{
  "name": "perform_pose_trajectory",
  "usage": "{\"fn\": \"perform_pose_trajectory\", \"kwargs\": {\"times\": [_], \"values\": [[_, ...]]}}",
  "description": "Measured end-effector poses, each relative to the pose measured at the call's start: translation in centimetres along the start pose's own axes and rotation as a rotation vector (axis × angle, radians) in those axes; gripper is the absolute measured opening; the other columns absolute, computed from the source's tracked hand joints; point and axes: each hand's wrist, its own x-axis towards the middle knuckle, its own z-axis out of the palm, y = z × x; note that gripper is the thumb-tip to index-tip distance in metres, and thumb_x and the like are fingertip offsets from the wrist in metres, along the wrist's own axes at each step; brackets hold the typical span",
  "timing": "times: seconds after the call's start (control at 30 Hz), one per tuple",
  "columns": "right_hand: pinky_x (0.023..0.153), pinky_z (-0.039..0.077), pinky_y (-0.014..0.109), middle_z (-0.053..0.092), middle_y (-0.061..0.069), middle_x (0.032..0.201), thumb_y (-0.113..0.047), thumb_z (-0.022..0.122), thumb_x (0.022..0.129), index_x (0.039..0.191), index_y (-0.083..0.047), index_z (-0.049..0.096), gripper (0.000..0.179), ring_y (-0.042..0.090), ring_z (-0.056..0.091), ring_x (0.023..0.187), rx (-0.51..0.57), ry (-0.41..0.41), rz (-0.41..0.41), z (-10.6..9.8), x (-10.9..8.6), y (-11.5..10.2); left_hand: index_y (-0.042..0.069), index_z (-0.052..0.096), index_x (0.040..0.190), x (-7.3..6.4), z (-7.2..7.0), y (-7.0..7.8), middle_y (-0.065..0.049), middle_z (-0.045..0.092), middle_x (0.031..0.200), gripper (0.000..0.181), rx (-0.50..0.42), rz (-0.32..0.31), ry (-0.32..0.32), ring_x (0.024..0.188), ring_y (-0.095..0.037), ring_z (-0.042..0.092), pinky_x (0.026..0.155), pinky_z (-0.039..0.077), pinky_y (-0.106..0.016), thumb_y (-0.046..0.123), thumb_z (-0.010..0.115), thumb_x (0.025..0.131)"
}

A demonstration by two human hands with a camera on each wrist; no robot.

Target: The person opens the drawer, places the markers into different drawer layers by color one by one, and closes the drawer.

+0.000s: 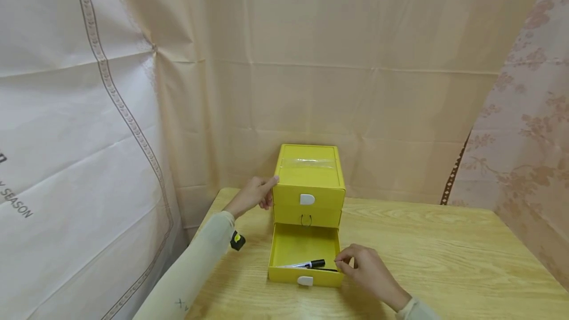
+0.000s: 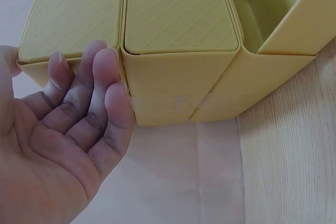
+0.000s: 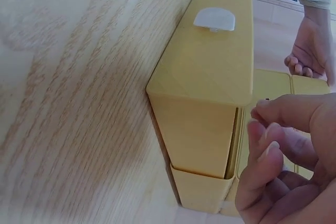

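Observation:
A yellow drawer unit stands on the table, its lowest drawer pulled out. Inside that drawer, a marker with a black cap lies near the front wall beside a thin black stick-like thing. My left hand rests against the unit's upper left side. In the left wrist view its fingers lie loosely bent along the wall, thumb by the far corner. At the drawer's right rim, my right hand has its thumb and forefinger tips close together, with nothing visible between them.
White tabs mark the top and bottom drawer fronts; a dark loop hangs on the middle one. Clear tape crosses the unit's top. The wooden table extends to the right. Cloth sheets hang behind and at both sides.

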Motion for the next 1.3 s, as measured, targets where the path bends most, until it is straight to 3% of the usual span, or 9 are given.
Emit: {"fn": "perform_pose_trajectory", "kwargs": {"times": [0.13,0.37,0.57,0.8,0.97,1.17,1.3], "values": [[0.056,0.047,0.022,0.066,-0.014,0.076,-0.016,0.077,0.094,0.086,-0.016,0.077,0.008,0.001,0.054,0.064,0.039,-0.035,0.025,-0.4,-0.2,0.0,0.003,0.065,0.077,0.0,0.0,0.0,-0.013,0.065,0.072,0.064,0.003,-0.001,0.002,0.06,-0.027,0.066,0.064,0.06,-0.044,0.056,0.046,0.107],[0.053,0.045,0.021,0.068,-0.009,0.073,-0.027,0.074,0.097,0.083,-0.016,0.076,0.018,-0.001,0.05,0.061,0.117,-0.082,0.0,-0.5,-1.0,0.0,0.004,0.066,0.078,-0.1,-0.1,0.1,-0.012,0.065,0.072,0.065,0.004,-0.005,0.006,0.06,-0.026,0.066,0.066,0.06,-0.047,0.059,0.046,0.106],[0.055,0.046,0.022,0.068,-0.007,0.071,-0.027,0.072,0.099,0.079,-0.015,0.074,0.023,-0.001,0.051,0.06,0.176,-0.097,-0.004,-0.1,-1.4,-0.3,0.004,0.067,0.078,-0.1,0.0,0.1,-0.013,0.066,0.072,0.066,-0.003,-0.009,0.009,0.06,-0.028,0.066,0.069,0.059,-0.054,0.061,0.047,0.105],[0.054,0.046,0.021,0.067,-0.003,0.065,-0.03,0.068,0.101,0.078,-0.012,0.074,0.03,0.003,0.056,0.056,0.257,-0.201,0.062,0.8,-2.0,-0.5,0.003,0.068,0.079,-0.2,0.0,0.0,-0.012,0.066,0.072,0.067,0.009,-0.006,0.009,0.061,-0.027,0.067,0.061,0.058,-0.035,0.061,0.046,0.105],[0.056,0.049,0.024,0.069,-0.002,0.069,-0.032,0.066,0.102,0.085,-0.01,0.078,0.03,0.007,0.06,0.059,0.278,-0.248,0.119,1.4,-2.4,-0.5,0.003,0.068,0.08,-0.3,0.0,0.0,-0.013,0.066,0.073,0.066,0.001,-0.005,0.011,0.061,-0.027,0.066,0.062,0.058,-0.035,0.06,0.046,0.105],[0.058,0.05,0.026,0.069,-0.001,0.071,-0.034,0.065,0.102,0.088,-0.011,0.08,0.03,0.011,0.062,0.062,0.308,-0.271,0.179,2.3,-2.6,-0.6,0.002,0.068,0.081,-0.4,0.0,0.0,-0.014,0.066,0.074,0.068,-0.002,-0.001,0.013,0.063,-0.032,0.067,0.067,0.06,-0.045,0.062,0.045,0.105],[0.056,0.048,0.027,0.068,0.0,0.071,-0.034,0.066,0.102,0.089,-0.01,0.079,0.03,0.015,0.061,0.063,0.341,-0.294,0.238,2.7,-2.7,-0.8,0.002,0.068,0.081,-0.4,0.0,0.0,-0.014,0.067,0.074,0.069,-0.004,0.003,0.011,0.063,-0.033,0.067,0.065,0.059,-0.041,0.063,0.045,0.104]]}}
